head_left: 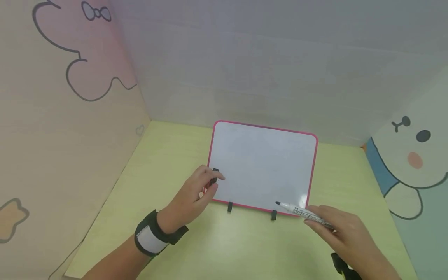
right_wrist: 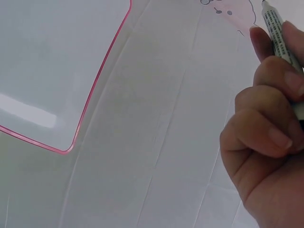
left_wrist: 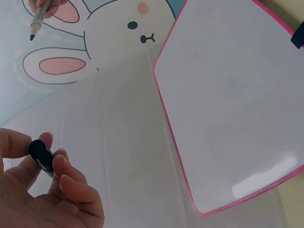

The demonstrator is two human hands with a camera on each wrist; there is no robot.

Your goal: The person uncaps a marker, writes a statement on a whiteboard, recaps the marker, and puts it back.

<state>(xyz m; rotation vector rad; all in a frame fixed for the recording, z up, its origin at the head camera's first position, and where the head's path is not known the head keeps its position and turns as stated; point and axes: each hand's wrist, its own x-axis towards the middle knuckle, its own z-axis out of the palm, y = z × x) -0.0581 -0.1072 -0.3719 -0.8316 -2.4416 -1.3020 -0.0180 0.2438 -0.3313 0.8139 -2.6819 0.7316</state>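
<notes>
A black marker cap (left_wrist: 42, 156) is pinched between the thumb and fingers of my left hand (head_left: 190, 196), at the lower left part of the whiteboard (head_left: 262, 163). My right hand (head_left: 344, 229) holds a white whiteboard marker (head_left: 304, 214) near the board's lower right corner. The marker is uncapped; its dark tip points left, towards the board, and I cannot tell whether it touches. In the right wrist view, curled fingers (right_wrist: 254, 128) wrap the printed marker barrel (right_wrist: 278, 35). The board has a pink rim and a blank white face.
Two black clips (head_left: 230, 206) (head_left: 273, 215) sit at the board's lower edge. A small red and white item (head_left: 203, 192) is partly hidden behind my left hand. The pale yellow table (head_left: 175, 151) meets a plain back wall (head_left: 245, 70) and side walls with cartoon drawings (head_left: 413, 155).
</notes>
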